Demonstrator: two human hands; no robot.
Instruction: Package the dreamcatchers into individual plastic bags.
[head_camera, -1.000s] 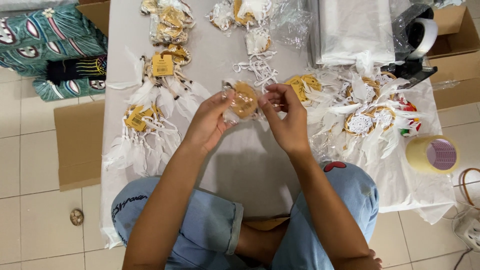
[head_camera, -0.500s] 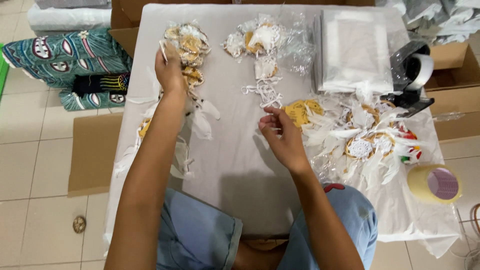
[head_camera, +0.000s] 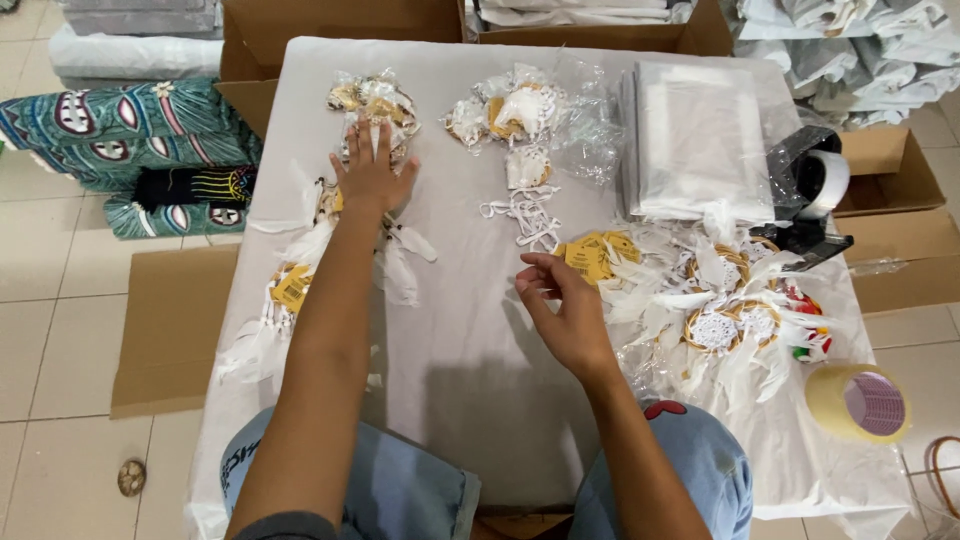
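A white-covered table (head_camera: 470, 380) stands on a tiled floor, with a roll of tape (head_camera: 858, 401) at its near right corner. The right hand (head_camera: 562, 312) hovers half-curled and empty just left of yellow tags (head_camera: 598, 256) and a heap of unbagged feathered dreamcatchers (head_camera: 735, 310). Farther off, the left hand (head_camera: 372, 175) lies flat, fingers spread, on the bagged dreamcatchers (head_camera: 374, 100), with open cardboard boxes (head_camera: 340, 25) of folded cloth beyond it.

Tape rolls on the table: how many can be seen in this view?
2. One white tape roll sits in the black dispenser at the table's far right edge. One yellowish tape roll lies at the near right corner. Others may be hidden under the feathered items.
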